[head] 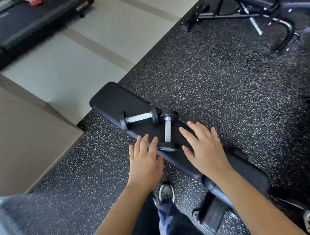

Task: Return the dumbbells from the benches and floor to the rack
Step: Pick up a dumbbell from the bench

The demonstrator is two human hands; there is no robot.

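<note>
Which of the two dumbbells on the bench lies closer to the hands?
The near dumbbell: one head sits between the left hand and right hand. The far dumbbell lies beyond it, toward the far end of the bench.

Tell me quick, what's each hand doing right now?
Left hand: open, holding nothing.
Right hand: open, holding nothing.

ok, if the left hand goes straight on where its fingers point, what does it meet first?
Likely the crosswise dumbbell on the bench, with the left hand passing left of the nearer dumbbell. Its height above the bench is unclear.
</note>
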